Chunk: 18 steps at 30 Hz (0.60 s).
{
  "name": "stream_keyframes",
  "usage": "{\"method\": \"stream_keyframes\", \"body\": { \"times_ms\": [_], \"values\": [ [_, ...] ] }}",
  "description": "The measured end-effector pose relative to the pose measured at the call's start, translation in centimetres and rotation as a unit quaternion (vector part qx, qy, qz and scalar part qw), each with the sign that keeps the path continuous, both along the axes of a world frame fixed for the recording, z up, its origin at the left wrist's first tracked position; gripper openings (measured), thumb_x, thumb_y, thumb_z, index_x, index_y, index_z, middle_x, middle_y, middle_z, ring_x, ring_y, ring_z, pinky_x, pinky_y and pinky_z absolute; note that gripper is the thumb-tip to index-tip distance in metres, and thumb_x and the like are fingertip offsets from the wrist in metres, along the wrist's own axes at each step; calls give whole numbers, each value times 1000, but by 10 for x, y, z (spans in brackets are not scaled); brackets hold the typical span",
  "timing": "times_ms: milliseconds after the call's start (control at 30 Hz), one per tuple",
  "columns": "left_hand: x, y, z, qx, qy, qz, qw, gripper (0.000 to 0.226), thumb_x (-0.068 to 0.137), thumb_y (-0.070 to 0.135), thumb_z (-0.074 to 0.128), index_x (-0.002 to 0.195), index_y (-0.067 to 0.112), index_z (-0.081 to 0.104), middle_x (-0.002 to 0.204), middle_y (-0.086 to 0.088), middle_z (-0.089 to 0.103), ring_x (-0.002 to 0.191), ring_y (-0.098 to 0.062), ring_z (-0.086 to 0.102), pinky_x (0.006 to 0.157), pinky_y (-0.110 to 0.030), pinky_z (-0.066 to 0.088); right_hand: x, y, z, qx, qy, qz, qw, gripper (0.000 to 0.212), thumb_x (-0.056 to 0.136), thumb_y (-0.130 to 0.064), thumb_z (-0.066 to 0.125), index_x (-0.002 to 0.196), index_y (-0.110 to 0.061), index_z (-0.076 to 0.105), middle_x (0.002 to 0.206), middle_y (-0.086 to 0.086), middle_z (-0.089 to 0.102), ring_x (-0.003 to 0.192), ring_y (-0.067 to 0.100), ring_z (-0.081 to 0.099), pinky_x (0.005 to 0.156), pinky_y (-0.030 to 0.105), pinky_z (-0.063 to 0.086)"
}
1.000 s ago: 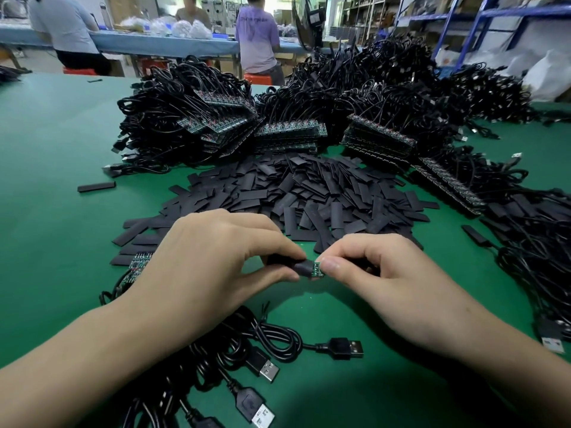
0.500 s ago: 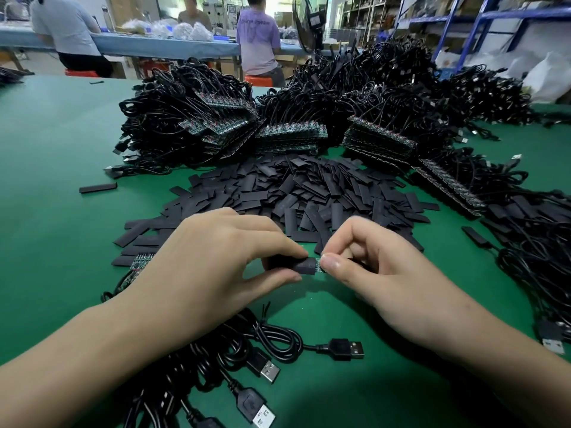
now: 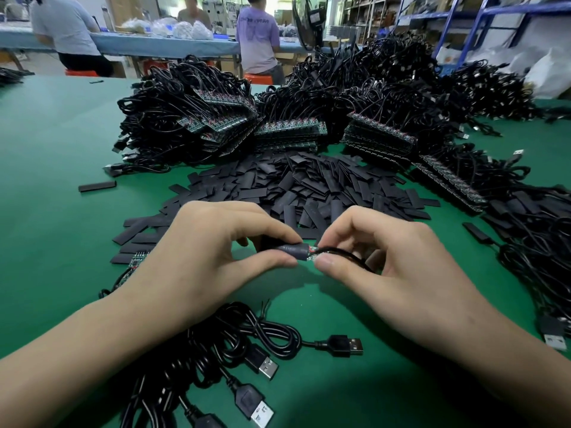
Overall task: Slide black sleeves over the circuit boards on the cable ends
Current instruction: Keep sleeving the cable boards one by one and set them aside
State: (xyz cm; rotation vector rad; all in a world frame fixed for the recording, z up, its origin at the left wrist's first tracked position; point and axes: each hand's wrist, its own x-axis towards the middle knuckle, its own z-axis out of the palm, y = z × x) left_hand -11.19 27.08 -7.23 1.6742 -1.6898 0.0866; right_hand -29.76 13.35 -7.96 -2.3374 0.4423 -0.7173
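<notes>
Your left hand (image 3: 197, 257), just in front of sleeve pile (image 3: 309, 186): thumb and forefinger pinch black sleeve (image 3: 289, 251). Board (image 3: 310, 256) end pokes from sleeve's right opening. Your right hand (image 3: 389, 264), also in front of pile: fingertips pinch board end, cable (image 3: 340, 251) trailing right. USB plugs (image 3: 346, 345) lie nearer you than pile.

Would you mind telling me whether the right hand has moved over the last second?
Yes, slightly: the right hand has risen up-frame, its knuckles farther from the unmoved USB plug and nearer the sleeve pile.
</notes>
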Motion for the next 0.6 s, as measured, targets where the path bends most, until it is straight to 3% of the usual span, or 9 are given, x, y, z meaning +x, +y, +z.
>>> {"method": "stream_keyframes", "body": {
  "times_ms": [100,200,300,600],
  "values": [
    [0,1,-1,0,20,7,1000,18,81,42,79,96,31,81,85,17,73,80,-6,68,74,-17,49,-2,0,0,-83,-2,-10,996,14,88,-42,75,89,-33,65,72,-11,69,59,5,57,53,13,37],
    [0,1,-1,-2,26,6,1000,19,81,42,81,96,30,81,85,18,73,81,-6,69,75,-16,50,-3,1,-1,-148,-1,-22,989,18,89,-51,66,93,-33,63,69,-12,67,60,11,57,53,25,42],
    [-1,1,-1,-4,24,8,1000,23,81,46,78,97,30,81,84,18,73,81,-3,69,74,-15,50,-3,3,0,-171,-19,-31,985,19,92,-50,63,94,-32,66,74,-18,69,63,7,61,57,33,49],
    [-3,1,-1,-1,52,10,999,24,81,45,74,99,31,81,85,18,73,82,-6,70,76,-16,50,-4,6,4,-237,-31,-41,970,21,98,-42,62,93,-24,72,83,-8,75,74,17,72,63,40,56]
  ]
}}
